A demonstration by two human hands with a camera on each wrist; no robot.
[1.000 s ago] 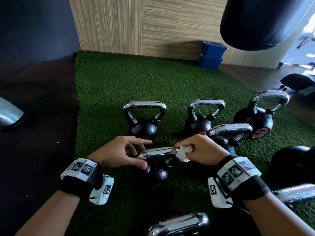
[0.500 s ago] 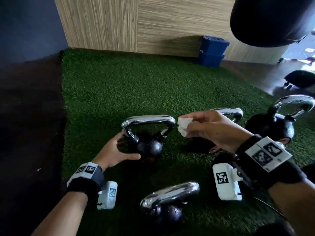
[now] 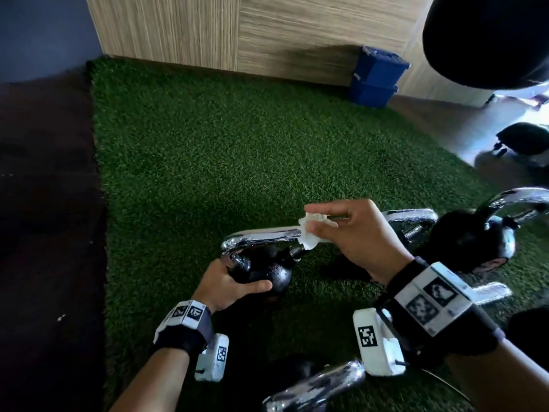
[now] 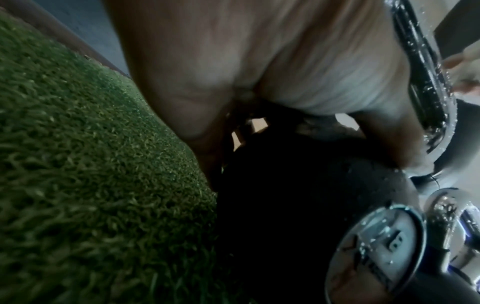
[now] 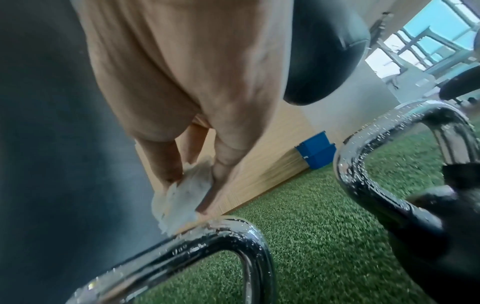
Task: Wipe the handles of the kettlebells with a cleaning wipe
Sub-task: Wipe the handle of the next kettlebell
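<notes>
A small black kettlebell (image 3: 271, 276) with a chrome handle (image 3: 261, 237) stands on the green turf. My left hand (image 3: 231, 285) grips its round body (image 4: 298, 205) from the left, thumb across the front. My right hand (image 3: 353, 233) pinches a crumpled white wipe (image 3: 309, 233) between thumb and fingers and holds it against the right end of that handle (image 5: 207, 242). In the right wrist view the wipe (image 5: 182, 197) touches the wet chrome bar. Water droplets sit on the handle (image 4: 426, 82).
More chrome-handled kettlebells stand around: one behind my right hand (image 3: 416, 218), one at the right edge (image 3: 475, 236), one near the bottom (image 3: 320, 385). Two stacked blue boxes (image 3: 375, 80) sit by the wooden wall. A black punching bag (image 3: 487, 37) hangs at top right. Dark flooring (image 3: 44, 203) borders the turf on the left.
My left hand has closed round the far kettlebell's body. My right hand has brought the wipe down from the air onto the right end of its handle.
</notes>
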